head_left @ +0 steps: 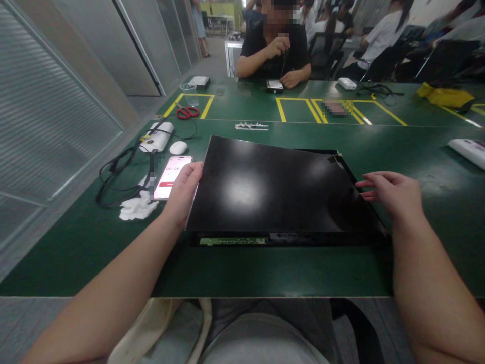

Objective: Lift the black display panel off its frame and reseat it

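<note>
The big dark panel (288, 202) is right in front of the person, lying on a slant over a thin black frame (326, 238) on the green table (273, 273). The left hand (184, 189) has a hold on the panel's left side, which looks lifted up. The right hand (396, 192) is at the other side, with its fingers bent a little and their tips by the edge (I can't tell if they pinch it or just touch it).

I think the work is about halfway. The panel's left side is out of line with the frame, and a green strip (232, 241) shows along the near edge. The right side seems to sit down in the frame, or very close to it. So the two parts are not all apart, and they are not flat together (one look can't say which way the panel is going). What is left, I guess, is to make both sides match, because one is up and one is down.

A phone (164, 178) with a lit screen lies near the left hand, and a crumpled tissue (137, 206) is just beside it.
</note>
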Demonstrator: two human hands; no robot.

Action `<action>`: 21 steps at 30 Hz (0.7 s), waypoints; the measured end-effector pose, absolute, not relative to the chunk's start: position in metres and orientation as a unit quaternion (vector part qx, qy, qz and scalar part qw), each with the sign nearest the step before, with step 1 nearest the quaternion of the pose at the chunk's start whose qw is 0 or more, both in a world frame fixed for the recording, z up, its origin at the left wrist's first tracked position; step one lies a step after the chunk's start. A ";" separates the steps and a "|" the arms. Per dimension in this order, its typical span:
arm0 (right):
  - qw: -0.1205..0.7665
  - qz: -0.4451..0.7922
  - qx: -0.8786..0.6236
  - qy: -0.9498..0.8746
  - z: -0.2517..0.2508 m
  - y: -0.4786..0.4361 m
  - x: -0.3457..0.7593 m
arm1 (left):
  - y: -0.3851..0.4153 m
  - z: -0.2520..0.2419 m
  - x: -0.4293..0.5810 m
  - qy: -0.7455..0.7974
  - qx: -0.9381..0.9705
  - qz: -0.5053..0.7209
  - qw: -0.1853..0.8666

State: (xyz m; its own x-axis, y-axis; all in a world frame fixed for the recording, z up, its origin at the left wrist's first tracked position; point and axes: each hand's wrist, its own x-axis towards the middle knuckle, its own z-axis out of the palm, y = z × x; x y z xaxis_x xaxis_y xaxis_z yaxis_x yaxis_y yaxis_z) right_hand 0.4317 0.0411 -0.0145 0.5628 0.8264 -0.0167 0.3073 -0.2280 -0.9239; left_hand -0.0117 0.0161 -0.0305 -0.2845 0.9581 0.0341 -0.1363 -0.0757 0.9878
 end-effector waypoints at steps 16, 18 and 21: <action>0.478 0.267 -0.741 -0.389 -0.010 0.040 0.427 | 0.014 -0.024 -0.013 0.518 0.394 0.630 0.423; 0.477 0.266 -0.742 -0.387 -0.009 0.040 0.425 | 0.015 -0.025 -0.013 0.521 0.397 0.630 0.417; 0.476 0.265 -0.744 -0.386 -0.007 0.039 0.423 | 0.015 -0.025 -0.013 0.517 0.402 0.628 0.419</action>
